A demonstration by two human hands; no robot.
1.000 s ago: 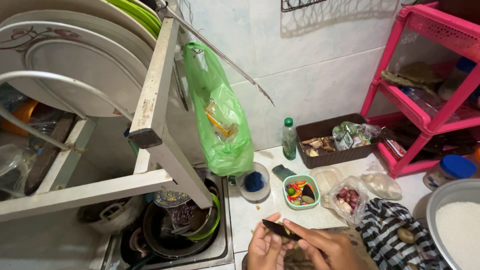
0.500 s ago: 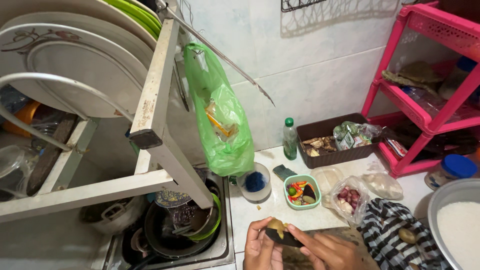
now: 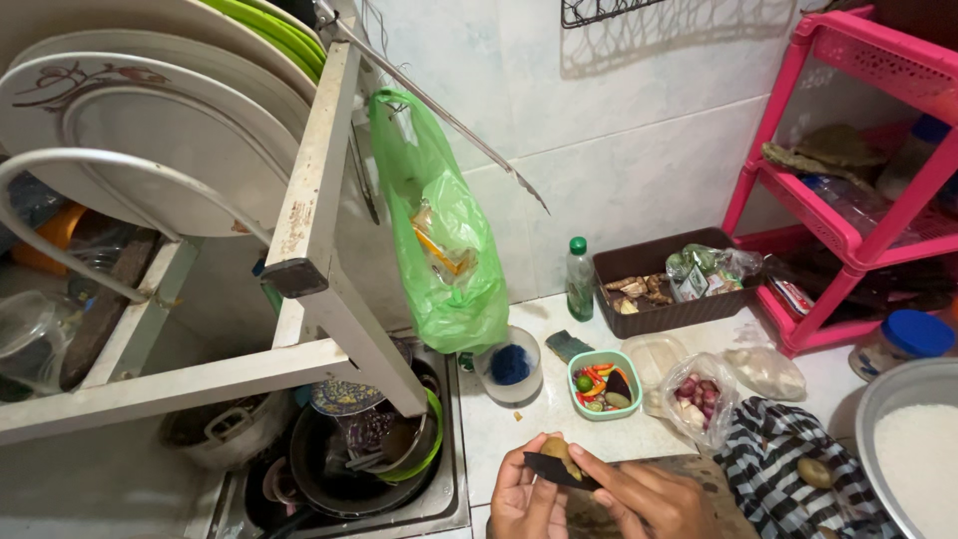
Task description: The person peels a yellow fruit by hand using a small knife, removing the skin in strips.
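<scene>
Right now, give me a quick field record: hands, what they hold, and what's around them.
left hand: cradles a small brownish root piece
right hand: fingers grip a dark knife, blade against the piece
ahead: small green bowl of chillies, bag of shallots
left: sink full of dishes
right: striped cloth, bowl of rice

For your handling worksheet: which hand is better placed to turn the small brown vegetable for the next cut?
Probably the left hand: its fingers cup the small brown vegetable, while the right hand holds the dark knife across it.
</scene>
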